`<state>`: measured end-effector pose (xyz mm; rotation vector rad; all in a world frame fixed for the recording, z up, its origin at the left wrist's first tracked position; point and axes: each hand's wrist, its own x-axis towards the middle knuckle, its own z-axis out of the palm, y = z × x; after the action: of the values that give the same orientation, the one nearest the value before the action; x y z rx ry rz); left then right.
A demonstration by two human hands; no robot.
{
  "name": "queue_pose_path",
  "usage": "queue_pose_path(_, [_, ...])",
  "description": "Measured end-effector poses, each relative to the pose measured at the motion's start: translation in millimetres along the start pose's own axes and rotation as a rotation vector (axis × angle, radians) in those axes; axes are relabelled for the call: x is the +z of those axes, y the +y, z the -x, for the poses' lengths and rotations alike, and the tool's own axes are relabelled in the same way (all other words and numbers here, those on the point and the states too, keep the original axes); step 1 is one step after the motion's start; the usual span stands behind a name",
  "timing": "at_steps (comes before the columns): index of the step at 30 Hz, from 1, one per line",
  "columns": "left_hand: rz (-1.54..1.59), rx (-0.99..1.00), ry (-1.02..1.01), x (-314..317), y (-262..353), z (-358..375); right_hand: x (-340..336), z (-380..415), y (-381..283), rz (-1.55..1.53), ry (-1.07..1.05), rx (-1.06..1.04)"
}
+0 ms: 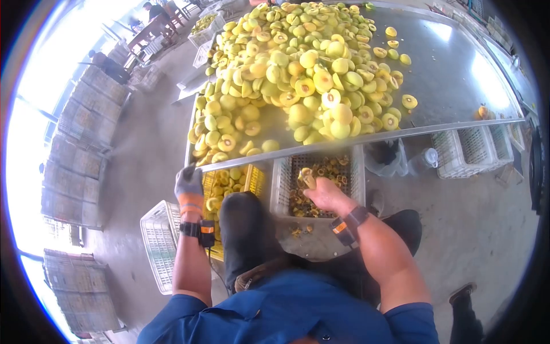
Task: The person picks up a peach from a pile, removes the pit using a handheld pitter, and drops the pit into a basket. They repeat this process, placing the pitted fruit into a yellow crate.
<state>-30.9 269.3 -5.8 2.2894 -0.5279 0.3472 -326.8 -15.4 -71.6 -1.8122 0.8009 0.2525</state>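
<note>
— What room is shown in the head view?
— Floor at left, past the edge of the worktop.
— And the fruit halves?
— Heaped at upper centre, beyond the right hand and gloved left hand. A tan piece is clutched by the former over the pale crate, forearm angled inward; whether anything is grasped by the latter, at the worktop's corner, cannot be told.

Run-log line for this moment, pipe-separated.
left hand: gloved, at metal table corner, grip unclear | right hand: bare, holding small item above white crate | cut fruit: heaped on table
</note>
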Motion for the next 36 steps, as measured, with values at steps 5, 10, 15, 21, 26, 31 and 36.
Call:
queue_pose_path(5, [0.103, 0.328, -0.177, 100.2, 106.8, -15.0, 0.4, -22.3, 15.8, 0.044, 0.108, -0.147])
queue_pose_path(10, [-0.044, 0.369, -0.385, 189.6, 216.7, -10.7, -4.7, -15.4, 16.1, 0.077, 0.222, -0.238])
queue_pose_path(15, [-0.007, 0.330, -0.385, 244.1, 206.5, -16.4, -24.4, 13.8, -28.0, -0.111, 0.223, -0.298])
queue_pose_path(21, [1.094, -0.083, -0.850, 173.8, 177.6, -22.6, -39.8, 11.7, -37.0, -0.394, 0.225, -0.372])
queue_pose_path(26, [1.397, -0.320, -1.022, 134.6, 183.2, 14.3, -48.2, 22.9, -53.1, -0.547, 0.156, -0.427])
queue_pose_path(31, [1.374, -0.366, -1.038, 124.9, 191.0, 39.2, -42.9, 29.2, -50.2, -0.422, 0.251, -0.493])
queue_pose_path(36, [1.186, -0.286, -0.991, 124.2, 187.1, 47.4, -47.4, 34.0, -48.9, -0.498, 0.073, -0.419])
